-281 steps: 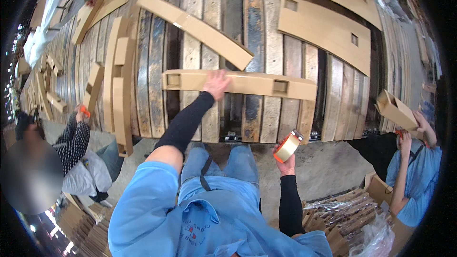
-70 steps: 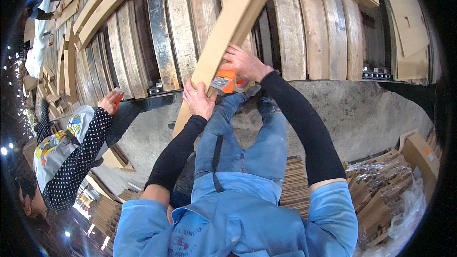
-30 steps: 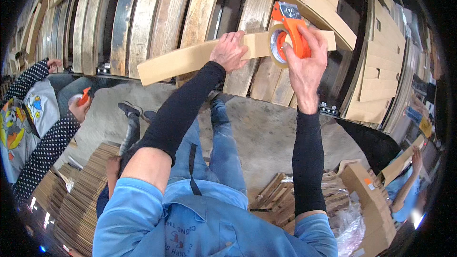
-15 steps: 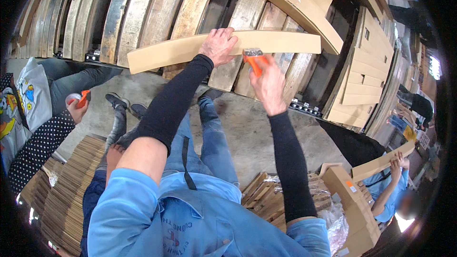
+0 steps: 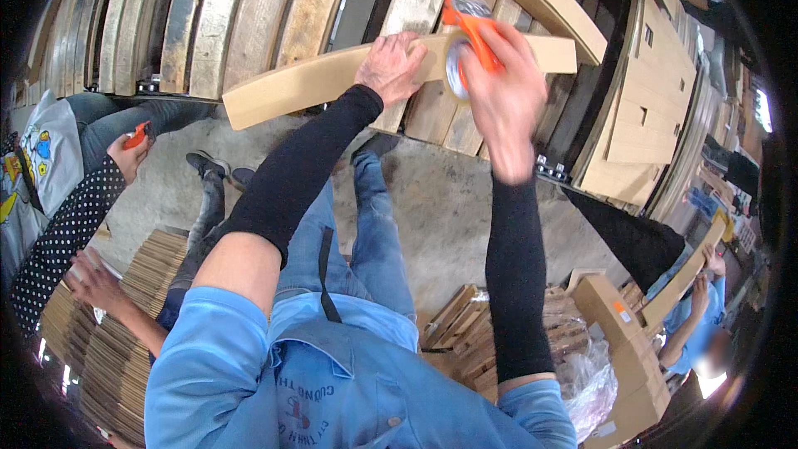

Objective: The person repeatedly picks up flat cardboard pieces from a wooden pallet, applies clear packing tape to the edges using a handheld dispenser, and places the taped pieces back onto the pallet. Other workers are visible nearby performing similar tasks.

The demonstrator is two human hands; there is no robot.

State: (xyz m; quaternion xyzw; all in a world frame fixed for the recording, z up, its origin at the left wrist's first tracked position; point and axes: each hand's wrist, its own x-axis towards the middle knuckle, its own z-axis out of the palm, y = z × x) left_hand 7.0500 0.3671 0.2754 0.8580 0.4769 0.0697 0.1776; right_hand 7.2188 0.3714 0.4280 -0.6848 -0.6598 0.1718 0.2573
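A long, narrow folded cardboard strip [image 5: 303, 83] lies across the wooden slats in front of me. My left hand [image 5: 391, 68] is closed over the strip near its middle, its fingers wrapped around the far edge. In my right hand [image 5: 511, 87] is an orange tape dispenser [image 5: 484, 35] with a tape roll on it. The dispenser is above the right half of the strip, its metal head pointing away from me. Motion smears my right hand slightly, and I cannot tell whether tape runs from the dispenser to the cardboard.
Wooden slats [image 5: 249, 25] form the work surface. Flat cardboard pieces [image 5: 640, 108] lie at the right. On the left, a co-worker's hand [image 5: 126, 155] holds another orange dispenser. Stacked cardboard [image 5: 137, 316] stands lower left; a carton [image 5: 619, 341] and wooden pieces are lower right.
My right hand has raised the tape dispenser away from me and slightly right. The strip's right end has shifted a little farther away. Another person's hand has appeared at lower left.
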